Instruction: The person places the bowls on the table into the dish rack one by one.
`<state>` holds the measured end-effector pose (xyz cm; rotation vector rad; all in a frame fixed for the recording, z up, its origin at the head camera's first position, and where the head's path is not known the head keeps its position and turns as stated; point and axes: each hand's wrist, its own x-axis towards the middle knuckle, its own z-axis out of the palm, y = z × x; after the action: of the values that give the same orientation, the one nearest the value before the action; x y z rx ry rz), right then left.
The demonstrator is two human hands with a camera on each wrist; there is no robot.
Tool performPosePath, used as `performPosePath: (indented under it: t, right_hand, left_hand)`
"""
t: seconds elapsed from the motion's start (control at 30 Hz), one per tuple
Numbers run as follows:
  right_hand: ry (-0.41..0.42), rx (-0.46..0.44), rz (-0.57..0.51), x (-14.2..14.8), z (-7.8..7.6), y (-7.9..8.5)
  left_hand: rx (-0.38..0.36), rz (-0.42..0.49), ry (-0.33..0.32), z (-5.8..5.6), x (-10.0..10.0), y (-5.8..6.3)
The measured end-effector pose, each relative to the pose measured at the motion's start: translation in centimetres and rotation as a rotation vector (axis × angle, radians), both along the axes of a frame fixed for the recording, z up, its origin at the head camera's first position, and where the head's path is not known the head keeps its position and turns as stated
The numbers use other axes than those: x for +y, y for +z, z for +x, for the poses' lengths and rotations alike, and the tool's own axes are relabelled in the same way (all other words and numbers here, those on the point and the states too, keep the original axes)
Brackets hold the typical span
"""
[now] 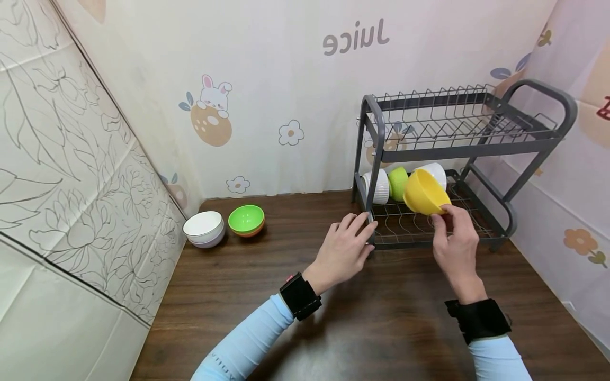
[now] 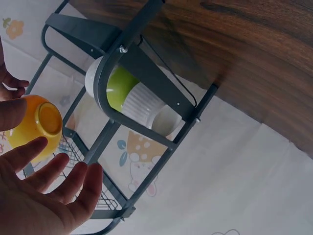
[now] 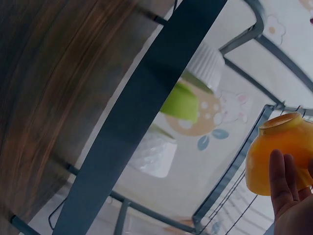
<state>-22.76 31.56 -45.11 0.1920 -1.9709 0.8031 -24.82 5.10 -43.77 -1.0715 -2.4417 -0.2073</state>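
Fingers loosely spread and empty, our left hand [image 1: 340, 253] hovers near the gray dish rack [image 1: 467, 151]; right of its fingertips, past a lime bowl [image 1: 397, 183], a tilted yellow bowl [image 1: 425, 191] shows just beyond our right hand [image 1: 457, 246], whose thumb and fingers pinch it.

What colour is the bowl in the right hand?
The bowl in the right hand is yellow, clearest in the head view.
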Motion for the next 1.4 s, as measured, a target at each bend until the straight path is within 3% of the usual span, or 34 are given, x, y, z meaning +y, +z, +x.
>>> performPosePath:
  t: [0.43,0.93,1.23,1.4]
  right_hand:
    - [-0.083,-0.119,-0.144,3.1,-2.2,0.2]
    - [-0.127,-0.293,-0.522,8.1,-7.1,2.0]
    - [-0.033,-0.305,-0.82,11.2,-9.2,2.5]
    - [0.0,-0.343,-0.924,12.3,-10.2,2.5]
  left_hand:
    - [-0.012,-0.144,0.048,-0.9,1.7,-0.9]
    - [-0.058,-0.226,0.085,-2.0,2.4,-2.4]
    - [-0.069,-0.245,0.09,-2.1,2.4,-2.5]
    - [-0.069,-0.256,0.089,-2.0,2.5,-2.4]
